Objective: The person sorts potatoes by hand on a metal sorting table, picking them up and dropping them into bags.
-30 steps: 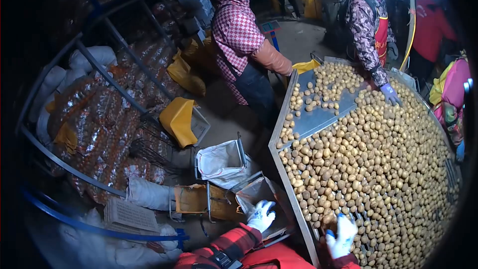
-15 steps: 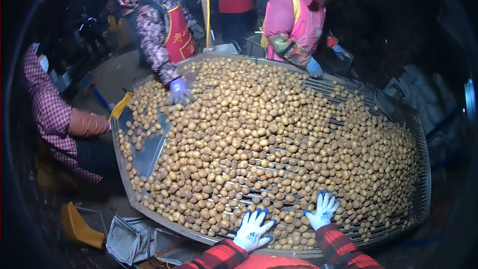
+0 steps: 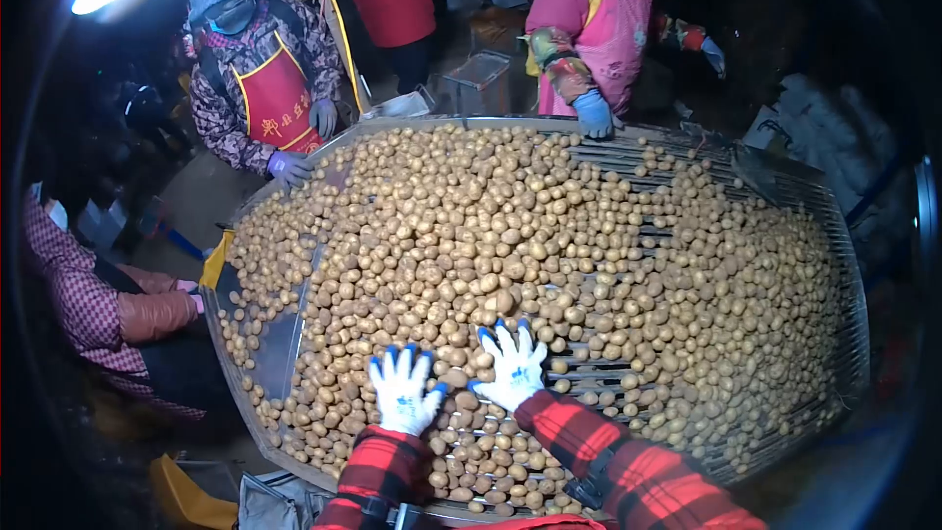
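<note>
Potatoes (image 3: 422, 226) cover most of a metal slatted sorting table (image 3: 601, 373), whose bars show in gaps between them. My left hand (image 3: 402, 395), in a white glove with blue fingertips, rests on the potatoes with fingers spread. Just right of it, my right hand (image 3: 514, 369) wears the same kind of glove and also lies spread, palm down, at the edge of a thicker heap. Neither hand is closed around a potato. What lies under the palms is hidden.
Across the table, a co-worker's gloved hand (image 3: 289, 169) touches the left rim and another's blue glove (image 3: 594, 114) is at the far rim. A yellow chute (image 3: 217, 258) sits at the left edge. A grey bag (image 3: 280, 503) and yellow piece (image 3: 186, 499) stand near left.
Both my hands have moved left and farther across the table, still spread. The co-worker at far left has drawn a hand back from the potatoes to the rim. My view has shifted.
</note>
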A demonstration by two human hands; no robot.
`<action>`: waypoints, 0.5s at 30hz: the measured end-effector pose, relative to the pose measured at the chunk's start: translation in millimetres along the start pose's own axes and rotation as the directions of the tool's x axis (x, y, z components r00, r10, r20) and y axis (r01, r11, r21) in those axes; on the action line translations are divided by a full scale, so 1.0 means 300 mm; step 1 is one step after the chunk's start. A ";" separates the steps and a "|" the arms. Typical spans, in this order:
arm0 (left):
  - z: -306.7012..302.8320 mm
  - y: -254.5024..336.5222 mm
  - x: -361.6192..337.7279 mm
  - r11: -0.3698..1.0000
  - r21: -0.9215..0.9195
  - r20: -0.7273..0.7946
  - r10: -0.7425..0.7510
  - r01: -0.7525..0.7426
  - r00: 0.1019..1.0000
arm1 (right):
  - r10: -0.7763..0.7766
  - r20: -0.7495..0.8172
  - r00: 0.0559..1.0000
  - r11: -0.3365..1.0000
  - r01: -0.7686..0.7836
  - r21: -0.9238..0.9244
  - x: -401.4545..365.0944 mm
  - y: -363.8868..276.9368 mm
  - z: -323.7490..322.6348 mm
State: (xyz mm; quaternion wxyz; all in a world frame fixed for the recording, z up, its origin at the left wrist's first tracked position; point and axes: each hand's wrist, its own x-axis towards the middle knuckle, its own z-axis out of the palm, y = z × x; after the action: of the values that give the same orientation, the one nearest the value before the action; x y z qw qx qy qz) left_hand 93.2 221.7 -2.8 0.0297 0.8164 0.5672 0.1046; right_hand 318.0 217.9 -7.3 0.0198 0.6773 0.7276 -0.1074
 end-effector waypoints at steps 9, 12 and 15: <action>0.002 -0.285 -0.080 0.992 0.004 0.066 -0.130 0.130 0.989 | -0.132 -0.606 0.785 0.989 0.142 -0.031 0.374 0.410 -0.105; -0.009 -0.279 -0.057 0.991 -0.022 0.064 -0.131 0.132 0.989 | 0.285 -0.269 0.920 0.939 -0.211 0.273 0.482 0.482 -0.156; -0.014 -0.284 -0.046 0.993 -0.068 0.022 -0.098 0.100 0.995 | 0.383 -0.241 0.892 0.919 -0.343 0.193 0.564 0.394 -0.146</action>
State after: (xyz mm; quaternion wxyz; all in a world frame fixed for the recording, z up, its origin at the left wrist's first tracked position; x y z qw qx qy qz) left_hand 9.4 238.7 -14.8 0.0683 0.7866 0.6028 0.1149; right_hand 426.1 399.0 -9.3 -0.1106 0.8092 0.5739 -0.0597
